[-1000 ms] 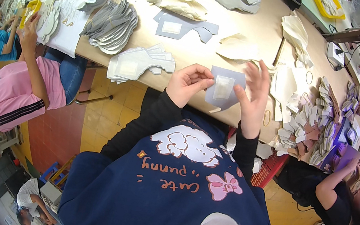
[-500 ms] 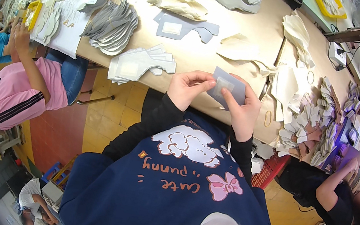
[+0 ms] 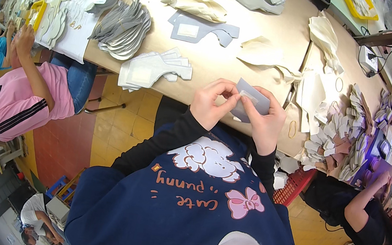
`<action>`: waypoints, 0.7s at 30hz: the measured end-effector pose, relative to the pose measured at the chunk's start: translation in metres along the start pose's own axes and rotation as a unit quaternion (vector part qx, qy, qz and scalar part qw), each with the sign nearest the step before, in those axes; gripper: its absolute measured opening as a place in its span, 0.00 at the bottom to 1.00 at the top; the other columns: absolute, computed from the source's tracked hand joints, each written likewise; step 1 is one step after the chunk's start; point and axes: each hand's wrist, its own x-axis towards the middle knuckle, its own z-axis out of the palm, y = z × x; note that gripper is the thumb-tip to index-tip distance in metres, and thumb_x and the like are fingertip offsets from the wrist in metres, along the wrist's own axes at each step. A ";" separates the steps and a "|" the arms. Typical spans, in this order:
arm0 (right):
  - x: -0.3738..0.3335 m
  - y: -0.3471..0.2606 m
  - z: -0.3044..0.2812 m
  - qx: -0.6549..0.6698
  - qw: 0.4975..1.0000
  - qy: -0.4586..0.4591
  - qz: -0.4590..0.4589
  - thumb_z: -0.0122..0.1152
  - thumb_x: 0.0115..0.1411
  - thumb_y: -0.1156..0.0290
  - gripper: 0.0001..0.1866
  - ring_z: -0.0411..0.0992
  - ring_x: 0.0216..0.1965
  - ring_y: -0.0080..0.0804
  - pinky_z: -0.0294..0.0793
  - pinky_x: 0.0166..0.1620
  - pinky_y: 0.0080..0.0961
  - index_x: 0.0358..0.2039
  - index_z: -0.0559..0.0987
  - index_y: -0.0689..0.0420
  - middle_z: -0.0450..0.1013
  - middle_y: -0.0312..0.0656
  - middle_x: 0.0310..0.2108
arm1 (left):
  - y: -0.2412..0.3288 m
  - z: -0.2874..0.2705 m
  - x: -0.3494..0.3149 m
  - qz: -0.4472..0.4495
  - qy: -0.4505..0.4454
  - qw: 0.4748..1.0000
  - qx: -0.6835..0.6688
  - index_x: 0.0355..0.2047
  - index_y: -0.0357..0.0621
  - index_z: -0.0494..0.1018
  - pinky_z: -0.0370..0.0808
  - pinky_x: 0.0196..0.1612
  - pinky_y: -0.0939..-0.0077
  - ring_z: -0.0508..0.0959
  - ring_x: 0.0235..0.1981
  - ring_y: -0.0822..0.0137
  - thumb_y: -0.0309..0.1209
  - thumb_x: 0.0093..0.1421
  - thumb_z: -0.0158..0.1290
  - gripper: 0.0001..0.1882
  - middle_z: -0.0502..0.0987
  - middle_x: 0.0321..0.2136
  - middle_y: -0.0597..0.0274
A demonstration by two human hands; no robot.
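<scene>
A grey cut piece (image 3: pixel 258 100) with a small pale rectangular patch on it is held up at the table's front edge. My right hand (image 3: pixel 266 122) grips it from the right, thumb on the front and fingers behind. The fingers of my left hand (image 3: pixel 213 103) pinch at its left side, next to the patch; the fingertips partly cover that spot. Beyond my hands lies a grey shaped piece (image 3: pixel 209 31) with a cream rectangle on it. Left of my hands sits a fanned stack of pale grey pieces (image 3: pixel 150 71).
Cream pieces (image 3: pixel 266 53) lie behind my hands. A thick fan of darker grey pieces (image 3: pixel 122 28) is at left, and many small scraps (image 3: pixel 338 132) pile up at right. A red basket (image 3: pixel 294 186) stands below the table. Co-workers sit on both sides, one in a pink shirt (image 3: pixel 32 99).
My left hand has shifted right, its fingers now over the patch's left part. The grey piece has tilted and moved slightly right in my right hand.
</scene>
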 end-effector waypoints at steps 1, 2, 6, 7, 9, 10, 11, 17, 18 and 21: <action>0.000 -0.001 0.000 0.005 1.000 -0.002 0.000 0.68 0.55 0.76 0.15 0.75 0.35 0.20 0.75 0.39 0.19 0.43 0.80 0.66 0.79 0.39 0.35 | 0.001 0.000 0.000 0.009 0.005 1.000 0.015 0.33 0.33 0.75 0.75 0.35 0.77 0.77 0.29 0.69 0.21 0.56 0.59 0.05 0.78 0.32 0.57; -0.001 -0.002 0.000 0.009 1.000 -0.003 0.007 0.69 0.55 0.76 0.15 0.75 0.35 0.20 0.75 0.39 0.19 0.42 0.80 0.66 0.79 0.39 0.34 | 0.002 0.000 -0.001 0.019 0.009 0.999 0.030 0.33 0.34 0.75 0.75 0.35 0.76 0.77 0.29 0.69 0.21 0.56 0.59 0.05 0.78 0.31 0.57; -0.003 -0.006 0.001 0.027 0.999 -0.005 0.021 0.69 0.54 0.76 0.14 0.74 0.34 0.20 0.75 0.39 0.19 0.42 0.80 0.66 0.78 0.38 0.34 | 0.005 0.003 -0.004 0.064 0.050 0.994 0.073 0.32 0.35 0.75 0.74 0.33 0.77 0.76 0.26 0.68 0.20 0.54 0.60 0.06 0.78 0.28 0.59; -0.004 -0.007 0.001 0.021 1.000 -0.005 0.023 0.69 0.55 0.76 0.14 0.74 0.34 0.19 0.75 0.38 0.19 0.42 0.80 0.66 0.78 0.38 0.34 | 0.005 0.003 -0.005 0.063 0.055 0.994 0.073 0.31 0.35 0.75 0.74 0.33 0.77 0.76 0.26 0.69 0.21 0.54 0.60 0.06 0.78 0.28 0.59; -0.004 -0.007 0.000 0.019 1.000 -0.009 0.021 0.69 0.55 0.76 0.14 0.74 0.34 0.19 0.75 0.38 0.19 0.42 0.80 0.66 0.78 0.38 0.34 | 0.004 0.003 -0.006 0.058 0.063 0.993 0.076 0.29 0.35 0.75 0.74 0.33 0.78 0.77 0.25 0.70 0.21 0.54 0.61 0.05 0.79 0.27 0.61; -0.004 -0.007 0.000 0.014 1.000 -0.007 0.013 0.69 0.54 0.76 0.14 0.74 0.34 0.19 0.75 0.38 0.19 0.42 0.80 0.66 0.78 0.38 0.34 | 0.004 0.002 -0.005 0.044 0.047 0.996 0.063 0.31 0.35 0.73 0.75 0.33 0.79 0.77 0.26 0.71 0.21 0.54 0.61 0.07 0.79 0.28 0.60; -0.005 -0.006 0.000 0.012 1.000 -0.006 0.005 0.69 0.54 0.76 0.15 0.74 0.34 0.19 0.75 0.38 0.19 0.42 0.80 0.66 0.78 0.38 0.34 | 0.003 0.000 -0.004 0.029 0.030 0.998 0.051 0.33 0.36 0.71 0.75 0.34 0.79 0.78 0.27 0.72 0.21 0.54 0.61 0.09 0.80 0.29 0.59; -0.006 -0.007 -0.004 0.061 0.996 -0.028 0.051 0.70 0.53 0.76 0.16 0.74 0.34 0.19 0.74 0.39 0.18 0.42 0.79 0.66 0.78 0.38 0.34 | 0.000 -0.011 0.000 -0.140 -0.025 0.957 -0.252 0.39 0.46 0.56 0.77 0.42 0.77 0.81 0.36 0.69 0.16 0.56 0.58 0.22 0.81 0.34 0.47; -0.006 -0.008 -0.005 0.074 0.994 -0.035 0.067 0.70 0.53 0.76 0.16 0.74 0.34 0.20 0.74 0.39 0.17 0.42 0.79 0.66 0.78 0.38 0.35 | 0.000 -0.013 0.001 -0.153 -0.036 0.947 -0.280 0.39 0.48 0.53 0.77 0.44 0.76 0.81 0.38 0.67 0.14 0.56 0.57 0.24 0.81 0.35 0.44; -0.005 -0.011 -0.008 0.145 0.981 -0.060 0.112 0.70 0.52 0.77 0.18 0.75 0.34 0.21 0.74 0.40 0.18 0.43 0.78 0.66 0.78 0.39 0.35 | -0.004 -0.015 0.002 -0.176 -0.044 0.920 -0.348 0.38 0.48 0.54 0.76 0.44 0.78 0.81 0.39 0.68 0.13 0.56 0.56 0.23 0.81 0.36 0.42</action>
